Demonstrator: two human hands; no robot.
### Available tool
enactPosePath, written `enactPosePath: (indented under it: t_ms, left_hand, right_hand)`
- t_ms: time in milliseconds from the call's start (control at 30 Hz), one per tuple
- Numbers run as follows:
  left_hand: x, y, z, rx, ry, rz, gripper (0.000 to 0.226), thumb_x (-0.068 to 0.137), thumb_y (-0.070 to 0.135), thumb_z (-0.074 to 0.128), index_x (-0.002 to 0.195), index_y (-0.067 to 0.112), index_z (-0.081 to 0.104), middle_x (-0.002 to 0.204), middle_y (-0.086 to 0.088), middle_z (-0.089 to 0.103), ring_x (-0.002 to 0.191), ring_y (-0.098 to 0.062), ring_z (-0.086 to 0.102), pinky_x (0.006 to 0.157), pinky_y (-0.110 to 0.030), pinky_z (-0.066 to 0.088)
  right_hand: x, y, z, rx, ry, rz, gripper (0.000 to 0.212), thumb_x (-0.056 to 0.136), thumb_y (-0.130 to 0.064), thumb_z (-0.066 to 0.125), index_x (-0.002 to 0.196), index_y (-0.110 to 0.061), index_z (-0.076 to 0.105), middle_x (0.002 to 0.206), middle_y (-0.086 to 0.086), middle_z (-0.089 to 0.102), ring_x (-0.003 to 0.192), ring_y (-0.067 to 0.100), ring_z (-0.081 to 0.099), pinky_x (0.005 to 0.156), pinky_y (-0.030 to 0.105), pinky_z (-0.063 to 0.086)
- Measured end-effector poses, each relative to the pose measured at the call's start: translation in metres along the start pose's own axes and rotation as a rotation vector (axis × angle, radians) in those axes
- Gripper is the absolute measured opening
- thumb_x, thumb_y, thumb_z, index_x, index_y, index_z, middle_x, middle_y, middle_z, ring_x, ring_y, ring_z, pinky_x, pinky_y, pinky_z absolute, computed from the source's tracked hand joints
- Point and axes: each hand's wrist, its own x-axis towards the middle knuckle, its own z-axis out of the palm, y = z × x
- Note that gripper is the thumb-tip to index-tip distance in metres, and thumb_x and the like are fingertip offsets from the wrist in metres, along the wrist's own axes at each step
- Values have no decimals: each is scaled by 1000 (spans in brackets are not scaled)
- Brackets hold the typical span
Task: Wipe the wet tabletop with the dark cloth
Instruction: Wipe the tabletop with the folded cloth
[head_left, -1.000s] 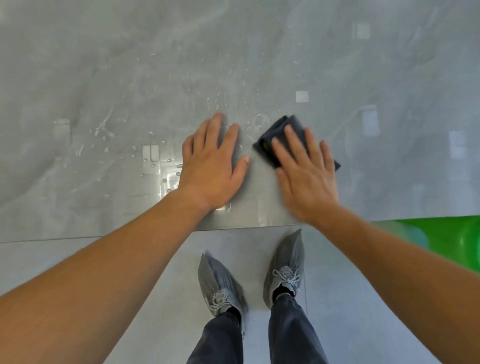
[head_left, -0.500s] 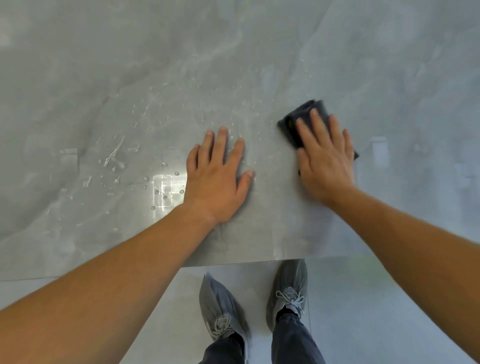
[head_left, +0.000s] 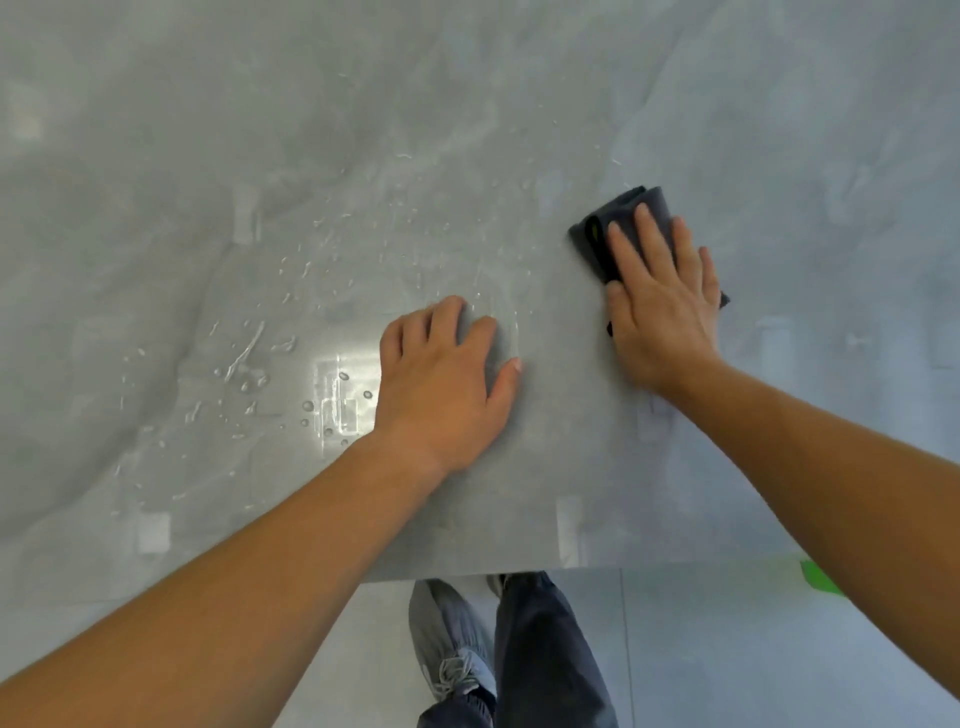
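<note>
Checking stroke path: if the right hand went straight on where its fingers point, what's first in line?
Looks free: past the right hand and dark cloth only tabletop shows, maybe a few stray droplets.

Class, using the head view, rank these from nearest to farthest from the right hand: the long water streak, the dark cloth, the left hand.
1. dark cloth: under the right hand, touching it.
2. left hand: resting on the tabletop to its left.
3. long water streak: farther left, beyond the left hand.
</note>
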Motion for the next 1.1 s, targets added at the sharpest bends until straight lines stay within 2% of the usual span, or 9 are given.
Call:
enactPosePath:
  t_ms: [100,300,367,433,533,667,733,933,1100]
  left_hand:
    - [18,-2,-7,-26,33,-7,46,98,52,34,130,24,50,145,-7,37,135,-28,31,113,-40,13]
    - [73,-2,-18,-13,-3,-49,58,101,48,32,152,23,27,166,-12,0,153,-30,-4,122,-45,1]
    - [93,-6,-22,-5,-6,-60,61,101,48,31,156,24,19,167,-12,-6,153,-30,-9,121,-44,-2]
    - [109,-11,-27,-6,-7,-77,63,101,48,31,157,24,16,167,-12,-7,153,-30,-10,121,-44,-2]
    - [126,-16,-33,12,-16,-100,63,102,48,31,158,23,15,167,-13,-6,153,-29,-9,121,-44,0]
    - [130,-13,-41,38,-25,-123,60,102,49,29,156,26,20,167,-12,3,153,-30,0,119,-46,7]
    - [132,-12,-45,24,-26,-134,57,102,49,29,154,27,26,166,-12,9,151,-31,6,119,-47,10]
    - [136,-10,-51,4,-33,-159,50,101,48,31,147,28,36,162,-10,18,147,-32,14,116,-46,14]
    - [143,-7,-54,-42,4,-176,42,100,48,36,131,24,49,149,-9,32,133,-32,26,110,-44,19]
  right_hand:
    - [15,-15,2,48,45,96,57,104,-38,28,160,-34,16,170,-5,3,156,28,-5,124,47,-6]
    - [-18,0,2,-64,-76,-302,56,105,-40,29,160,-33,21,170,-6,7,156,28,-3,125,46,-4]
    - [15,11,-5,-55,-58,-219,57,104,-40,29,160,-35,20,170,-6,6,156,26,-3,125,48,-3]
    - [60,11,-12,24,17,-7,58,103,-40,27,160,-35,19,170,-7,5,156,25,-4,125,48,-3]
    - [97,-8,-15,63,72,145,59,103,-40,26,160,-32,16,170,-6,4,156,28,-4,125,49,-5]
    - [68,-10,-12,-52,-6,-251,57,105,-40,29,160,-30,21,170,-3,9,156,30,-2,125,48,-4]
    - [75,6,-18,-85,-48,-344,56,104,-41,28,159,-32,22,170,-4,11,156,28,-1,125,47,-2]
    - [158,-10,-31,59,45,74,58,104,-40,25,160,-33,16,170,-5,3,156,28,-5,125,49,-4]
    - [112,-21,-21,-18,-14,-194,56,106,-40,28,160,-31,19,170,-3,8,156,29,-2,124,46,-6]
